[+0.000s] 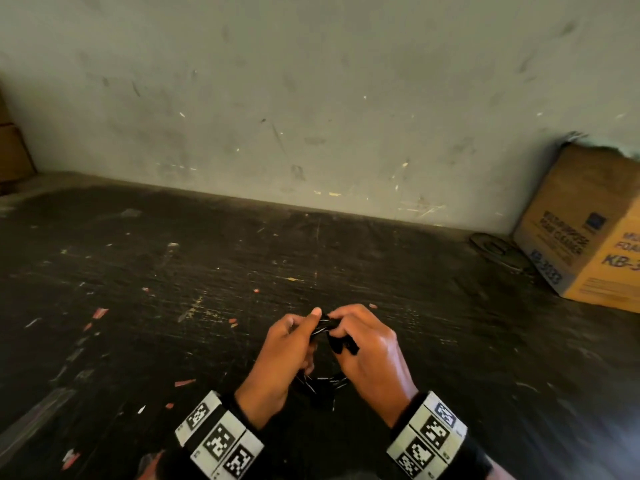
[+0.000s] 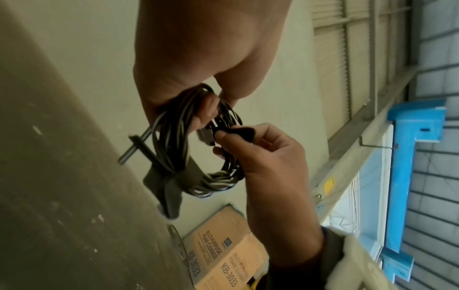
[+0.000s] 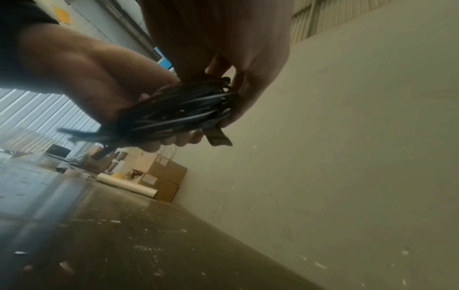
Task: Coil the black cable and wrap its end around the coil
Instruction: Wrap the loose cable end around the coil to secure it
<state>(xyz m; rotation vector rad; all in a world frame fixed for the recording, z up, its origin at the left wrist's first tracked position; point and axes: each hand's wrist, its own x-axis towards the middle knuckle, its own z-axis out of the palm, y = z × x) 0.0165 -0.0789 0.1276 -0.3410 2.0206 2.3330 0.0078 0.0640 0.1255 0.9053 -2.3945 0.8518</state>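
Observation:
The black cable (image 1: 325,328) is wound into a coil (image 2: 174,151) held between both hands above the dark table (image 1: 138,289). My left hand (image 1: 311,320) grips one side of the coil with curled fingers (image 2: 206,109). My right hand (image 1: 337,328) pinches the cable's end beside its plug (image 2: 206,135) at the top of the coil. A dark strap (image 2: 174,178) binds the coil's lower part, and its tail hangs down. In the right wrist view the coil (image 3: 178,111) sits between both palms, and a flat black tab (image 3: 218,137) sticks out below my fingers.
A yellow-brown cardboard box (image 1: 585,230) stands at the back right against the wall, with a dark round disc (image 1: 495,249) beside it. Far left along the wall are more boxes (image 3: 161,172) and a white roll (image 3: 126,185). Small scraps litter the table.

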